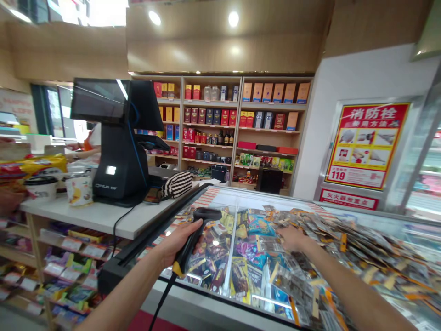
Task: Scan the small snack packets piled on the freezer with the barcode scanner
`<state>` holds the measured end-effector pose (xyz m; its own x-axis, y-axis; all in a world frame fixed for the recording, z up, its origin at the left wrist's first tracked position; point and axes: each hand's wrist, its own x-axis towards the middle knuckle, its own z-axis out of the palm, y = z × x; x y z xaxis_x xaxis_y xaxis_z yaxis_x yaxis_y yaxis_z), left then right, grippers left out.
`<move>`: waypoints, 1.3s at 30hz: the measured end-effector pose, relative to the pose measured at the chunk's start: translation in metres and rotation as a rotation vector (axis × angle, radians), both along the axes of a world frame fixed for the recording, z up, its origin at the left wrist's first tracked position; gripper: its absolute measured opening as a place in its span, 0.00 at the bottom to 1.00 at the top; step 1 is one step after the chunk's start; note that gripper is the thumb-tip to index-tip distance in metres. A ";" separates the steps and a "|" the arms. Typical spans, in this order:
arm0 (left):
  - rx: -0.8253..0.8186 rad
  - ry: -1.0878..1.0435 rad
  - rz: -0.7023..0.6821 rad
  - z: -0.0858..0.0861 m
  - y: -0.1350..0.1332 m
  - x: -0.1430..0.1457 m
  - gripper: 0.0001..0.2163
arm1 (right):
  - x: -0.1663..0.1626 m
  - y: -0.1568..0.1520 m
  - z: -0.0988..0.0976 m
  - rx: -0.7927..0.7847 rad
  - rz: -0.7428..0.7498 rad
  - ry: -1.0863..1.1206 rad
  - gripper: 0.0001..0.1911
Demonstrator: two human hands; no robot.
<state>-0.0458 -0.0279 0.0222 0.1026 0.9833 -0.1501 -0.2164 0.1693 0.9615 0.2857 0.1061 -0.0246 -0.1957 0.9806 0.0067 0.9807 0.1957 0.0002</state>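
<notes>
Watching the head cam feed from my desk, here's what I've got. The left hand (pixel 179 241) is at roughly 7 o'clock from the middle of the view. Its fingers are wrapped tight around the grip of a black barcode scanner (pixel 203 220). The scanner head points off toward 1 o'clock, over the freezer lid, and its cable (pixel 161 299) drops away toward 7 o'clock.

The right hand (pixel 292 238) is at about 5 o'clock, stretched out over the chest freezer (pixel 193 308), right above the heap of ice cream packets (pixel 248 257). It doesn't seem to be gripping anything. Its fingers blur into the wrappers though, so I honestly can't tell if they're spread or together, or whether the hand is on the glass or past it.

Other stuff: a black POS terminal (pixel 119 138) sits at 10 o'clock on the white counter (pixel 89 214). A striped pouch (pixel 176 184) lies just beside its base, and a couple of cups (pixel 41 186) stand further out toward 9 o'clock. Wooden shelves (pixel 241 133) full of boxes and bottles are at 12 o'clock, well behind the freezer. A red poster (pixel 367 145) hangs on the wall at 3 o'clock.
</notes>
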 end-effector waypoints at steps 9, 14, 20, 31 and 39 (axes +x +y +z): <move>-0.021 0.035 0.011 0.005 -0.005 -0.004 0.14 | -0.017 0.011 -0.011 -0.020 0.116 0.176 0.11; -0.028 0.018 0.020 0.010 -0.009 -0.006 0.13 | -0.029 0.021 -0.019 0.029 0.126 0.285 0.06; 0.004 0.004 -0.002 0.012 -0.007 -0.007 0.14 | -0.051 0.037 -0.032 0.324 -0.180 0.716 0.14; 0.062 0.018 -0.137 0.015 -0.007 0.005 0.15 | -0.068 0.048 -0.030 0.381 -0.173 0.779 0.15; 0.076 0.029 -0.134 0.009 0.001 0.005 0.15 | -0.072 0.045 -0.030 0.383 -0.184 0.803 0.14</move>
